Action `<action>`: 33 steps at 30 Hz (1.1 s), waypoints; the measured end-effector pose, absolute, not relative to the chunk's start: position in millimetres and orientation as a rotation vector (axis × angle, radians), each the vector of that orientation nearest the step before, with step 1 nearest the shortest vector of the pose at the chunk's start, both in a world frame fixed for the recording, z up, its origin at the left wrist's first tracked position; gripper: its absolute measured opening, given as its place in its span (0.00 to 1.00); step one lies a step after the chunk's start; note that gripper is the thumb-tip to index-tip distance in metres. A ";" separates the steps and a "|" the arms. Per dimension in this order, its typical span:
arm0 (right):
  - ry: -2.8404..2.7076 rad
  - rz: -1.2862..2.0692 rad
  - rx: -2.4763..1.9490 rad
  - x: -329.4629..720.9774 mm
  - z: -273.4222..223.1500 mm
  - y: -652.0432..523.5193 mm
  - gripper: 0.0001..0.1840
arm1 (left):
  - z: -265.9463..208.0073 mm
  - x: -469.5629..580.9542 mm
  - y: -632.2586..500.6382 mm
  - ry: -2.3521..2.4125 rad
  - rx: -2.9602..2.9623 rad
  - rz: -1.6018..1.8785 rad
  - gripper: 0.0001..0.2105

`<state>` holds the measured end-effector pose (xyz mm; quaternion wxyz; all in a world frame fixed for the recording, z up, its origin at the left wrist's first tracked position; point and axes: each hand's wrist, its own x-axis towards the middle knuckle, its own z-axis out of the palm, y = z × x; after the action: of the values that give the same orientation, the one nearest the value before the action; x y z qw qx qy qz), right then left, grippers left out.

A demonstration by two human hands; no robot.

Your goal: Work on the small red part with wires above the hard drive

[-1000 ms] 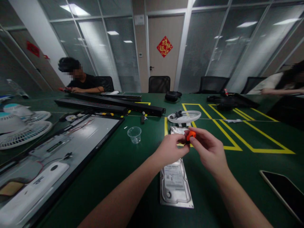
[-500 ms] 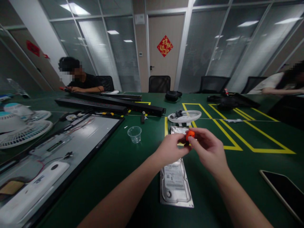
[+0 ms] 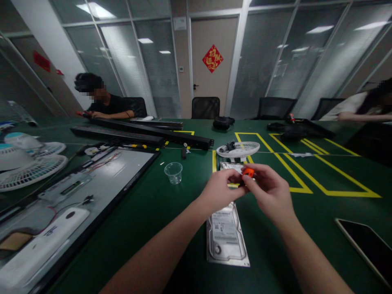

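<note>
Both hands meet over the table around a small orange object (image 3: 248,172), whose kind I cannot make out. My right hand (image 3: 272,192) pinches it between thumb and fingers. My left hand (image 3: 222,190) has its thumb and fingers closed at the object's left side, and its fingertips are partly hidden. Below the hands lies a hard drive (image 3: 227,234), flat with its label up. Another hard drive (image 3: 231,166) shows behind the hands, mostly covered by them. To the left stands a clear plastic cup (image 3: 173,173).
On the left lies an opened flat panel (image 3: 128,163) with a white case on it, near white fan parts (image 3: 33,173). Long black bars (image 3: 147,132) and a white fan grille (image 3: 238,150) lie further back. A phone (image 3: 367,249) rests at right. Two people sit across.
The orange object has shifted slightly right and turned a little between my fingers. My hands have moved slightly with it; the things on the table stay put.
</note>
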<state>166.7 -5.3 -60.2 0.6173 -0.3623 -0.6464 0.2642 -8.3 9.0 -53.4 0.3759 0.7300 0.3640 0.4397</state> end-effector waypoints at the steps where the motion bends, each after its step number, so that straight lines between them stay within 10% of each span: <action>1: -1.481 0.598 -0.831 165.8 -60.3 -4.6 0.13 | -53.2 -8.0 8.9 0.926 1.852 1.130 0.07; 33: -1.482 0.593 -0.815 166.4 -59.2 -4.9 0.15 | -54.8 -7.6 10.1 0.882 1.912 1.117 0.04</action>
<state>166.4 -4.9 -59.2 0.6245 -0.3551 -0.6459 0.2583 -7.6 10.1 -54.8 0.3701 0.7452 0.3438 0.4353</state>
